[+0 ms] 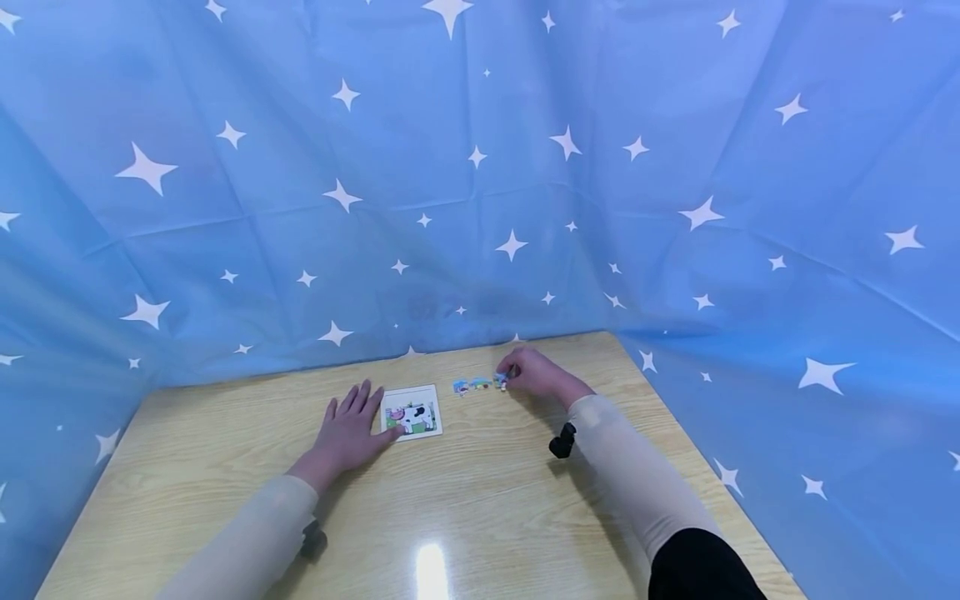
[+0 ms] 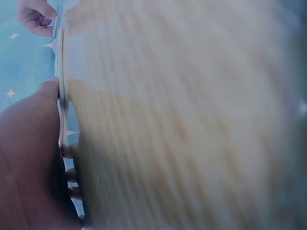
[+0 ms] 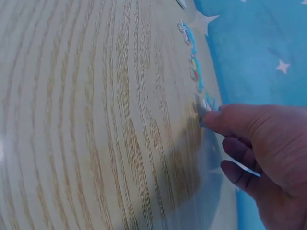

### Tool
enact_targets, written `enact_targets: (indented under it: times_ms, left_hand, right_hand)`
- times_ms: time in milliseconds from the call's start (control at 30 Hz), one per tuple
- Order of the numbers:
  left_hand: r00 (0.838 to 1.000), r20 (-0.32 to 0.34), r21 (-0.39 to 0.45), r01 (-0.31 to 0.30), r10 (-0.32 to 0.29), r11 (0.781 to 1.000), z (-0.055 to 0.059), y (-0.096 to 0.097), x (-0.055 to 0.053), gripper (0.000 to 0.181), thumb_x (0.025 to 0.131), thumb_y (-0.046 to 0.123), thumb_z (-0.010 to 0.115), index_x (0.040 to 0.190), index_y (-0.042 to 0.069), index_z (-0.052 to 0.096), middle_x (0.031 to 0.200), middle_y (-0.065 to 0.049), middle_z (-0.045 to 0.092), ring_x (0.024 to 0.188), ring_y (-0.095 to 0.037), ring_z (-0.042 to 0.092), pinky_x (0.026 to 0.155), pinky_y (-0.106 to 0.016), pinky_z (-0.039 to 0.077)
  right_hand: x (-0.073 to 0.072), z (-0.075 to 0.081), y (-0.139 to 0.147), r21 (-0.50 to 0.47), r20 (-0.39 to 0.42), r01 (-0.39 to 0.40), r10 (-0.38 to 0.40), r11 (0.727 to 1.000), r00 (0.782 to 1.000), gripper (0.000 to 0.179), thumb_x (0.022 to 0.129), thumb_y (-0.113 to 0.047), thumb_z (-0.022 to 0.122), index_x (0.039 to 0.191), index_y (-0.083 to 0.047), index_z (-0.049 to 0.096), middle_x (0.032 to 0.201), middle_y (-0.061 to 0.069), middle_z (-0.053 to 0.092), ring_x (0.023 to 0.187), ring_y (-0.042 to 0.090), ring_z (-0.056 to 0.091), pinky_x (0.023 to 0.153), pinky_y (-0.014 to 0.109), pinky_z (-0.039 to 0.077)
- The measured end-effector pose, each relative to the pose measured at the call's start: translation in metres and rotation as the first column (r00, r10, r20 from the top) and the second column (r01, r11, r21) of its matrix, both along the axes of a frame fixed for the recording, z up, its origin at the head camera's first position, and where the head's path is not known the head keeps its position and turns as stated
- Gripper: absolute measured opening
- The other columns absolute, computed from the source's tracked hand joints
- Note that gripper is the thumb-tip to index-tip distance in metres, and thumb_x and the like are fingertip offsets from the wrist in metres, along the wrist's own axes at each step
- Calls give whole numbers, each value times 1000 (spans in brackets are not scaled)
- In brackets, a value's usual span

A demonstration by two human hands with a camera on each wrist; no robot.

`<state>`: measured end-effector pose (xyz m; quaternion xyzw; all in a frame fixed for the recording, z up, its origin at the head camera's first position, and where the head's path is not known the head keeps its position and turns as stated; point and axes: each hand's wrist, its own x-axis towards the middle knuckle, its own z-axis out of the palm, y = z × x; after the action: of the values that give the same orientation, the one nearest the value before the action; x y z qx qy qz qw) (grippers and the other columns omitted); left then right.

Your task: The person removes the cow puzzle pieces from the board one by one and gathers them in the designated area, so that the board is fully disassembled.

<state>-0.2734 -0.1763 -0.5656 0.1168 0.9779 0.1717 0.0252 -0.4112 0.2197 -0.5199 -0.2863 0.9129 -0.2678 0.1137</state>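
A small white-bordered puzzle board (image 1: 412, 395) with a cow picture (image 1: 418, 418) lies flat on the table. My left hand (image 1: 348, 435) rests beside it with spread fingers, its thumb over the board's lower left part. To the right of the board, two colourful puzzle pieces, one at the left (image 1: 461, 386) and one in the middle (image 1: 480, 383), lie in a row. At the row's right end, my right hand (image 1: 536, 372) pinches a third puzzle piece (image 3: 208, 101) at the tabletop between thumb and fingers. The fingertips partly hide that piece.
The wooden table (image 1: 480, 500) carries all of this. A blue curtain with white stars (image 1: 480, 208) hangs close behind its back edge and along both sides. Small black devices sit at both wrists, including one at the right wrist (image 1: 562, 440).
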Motion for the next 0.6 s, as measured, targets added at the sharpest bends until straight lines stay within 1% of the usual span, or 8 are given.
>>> enact_targets:
  times_ms: [233,600]
  left_hand:
    - [1000,8,1,1,-1,1000,3,1,1,100,107,73,53,175,4,29,182,-25,17,168,-49,14,130,-76,7]
    - [1000,4,-5,0,0,1000,-1,0,0,102,106,77,50,175,5,29,182,-25,16,168,-49,14,130,-75,7]
  right_hand:
    - [0,-4,0,8,8,-3,3,1000,1000,26,99,1,80,125,-1,80,120,10,75,108,23,70,97,40,60]
    - [-1,-3,-1,-11,62,28,-27,1000,998,24,100,0,80,125,-1,80,121,10,77,110,25,72,98,42,60]
